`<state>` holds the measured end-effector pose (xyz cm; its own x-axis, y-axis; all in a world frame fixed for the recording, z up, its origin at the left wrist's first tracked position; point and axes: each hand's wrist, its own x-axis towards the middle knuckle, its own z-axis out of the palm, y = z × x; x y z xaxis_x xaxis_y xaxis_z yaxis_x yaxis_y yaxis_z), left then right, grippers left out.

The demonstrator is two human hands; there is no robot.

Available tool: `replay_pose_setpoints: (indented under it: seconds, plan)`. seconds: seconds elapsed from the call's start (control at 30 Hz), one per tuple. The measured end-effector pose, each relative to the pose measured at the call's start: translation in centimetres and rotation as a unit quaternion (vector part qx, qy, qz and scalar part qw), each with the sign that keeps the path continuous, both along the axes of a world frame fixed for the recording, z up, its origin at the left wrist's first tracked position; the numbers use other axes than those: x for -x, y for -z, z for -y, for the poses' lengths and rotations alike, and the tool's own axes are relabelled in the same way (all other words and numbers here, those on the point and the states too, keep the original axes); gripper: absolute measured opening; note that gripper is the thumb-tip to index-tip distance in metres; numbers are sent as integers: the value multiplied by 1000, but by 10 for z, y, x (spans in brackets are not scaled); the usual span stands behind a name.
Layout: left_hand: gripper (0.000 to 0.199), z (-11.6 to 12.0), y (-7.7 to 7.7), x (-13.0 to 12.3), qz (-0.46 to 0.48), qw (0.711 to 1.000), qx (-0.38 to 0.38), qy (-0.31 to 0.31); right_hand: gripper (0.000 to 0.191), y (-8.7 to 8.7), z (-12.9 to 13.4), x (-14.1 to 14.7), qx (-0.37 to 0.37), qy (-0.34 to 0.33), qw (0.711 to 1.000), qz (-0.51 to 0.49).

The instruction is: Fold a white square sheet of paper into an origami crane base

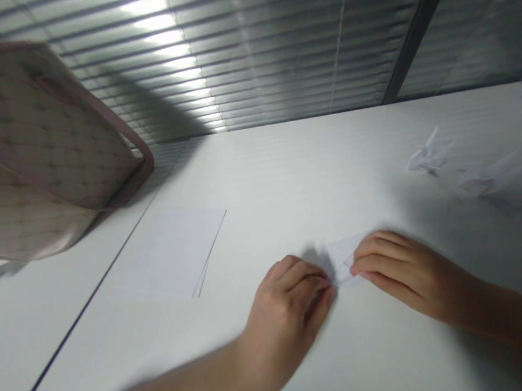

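Left hand is curled, fingertips pinching one end of the folded white paper; right hand is half-closed, fingertips gripping the other end against the white table. Pin both ends firmly, keep the edges aligned, and run the crease flat. Relative to the folded paper: flat white sheet to the left, two origami cranes beyond, quilted fabric bag far left, window blinds furthest.
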<state>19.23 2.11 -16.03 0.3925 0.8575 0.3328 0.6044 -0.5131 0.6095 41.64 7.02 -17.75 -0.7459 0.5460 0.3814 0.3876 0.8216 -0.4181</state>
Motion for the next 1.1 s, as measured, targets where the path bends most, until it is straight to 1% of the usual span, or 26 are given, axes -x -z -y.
replay_pose_setpoints:
  seconds: [0.07,0.17,0.3,0.43,0.57,0.67,0.73,0.87,0.97,1.1]
  plan:
    - [8,0,1,0,3,1000,-2,-5,13,2,0,0,23,-2,1000,0]
    - [9,0,2,-1,9,1000,2,-10,9,5,1,1,41,2,999,-12]
    - [10,-1,2,-2,12,1000,22,-11,15,5,4,5,65,7,997,-51]
    - [7,-1,1,-2,-2,1000,28,-8,15,3,7,7,119,53,989,-63]
    - [6,0,1,-2,-43,999,27,-5,11,1,9,7,169,107,979,-42]
    - [6,1,0,-3,-44,997,53,-22,7,1,11,8,170,132,976,-25]
    - [8,2,-1,-4,-26,996,81,-40,5,2,11,8,164,140,976,-25]
    - [10,3,-4,-7,6,989,134,-57,6,4,12,10,157,144,977,-30]
    - [9,3,-7,-9,9,986,152,-63,7,5,12,10,149,147,977,-34]
    - [7,2,-8,-12,2,983,166,-76,9,4,10,10,159,150,975,-45]
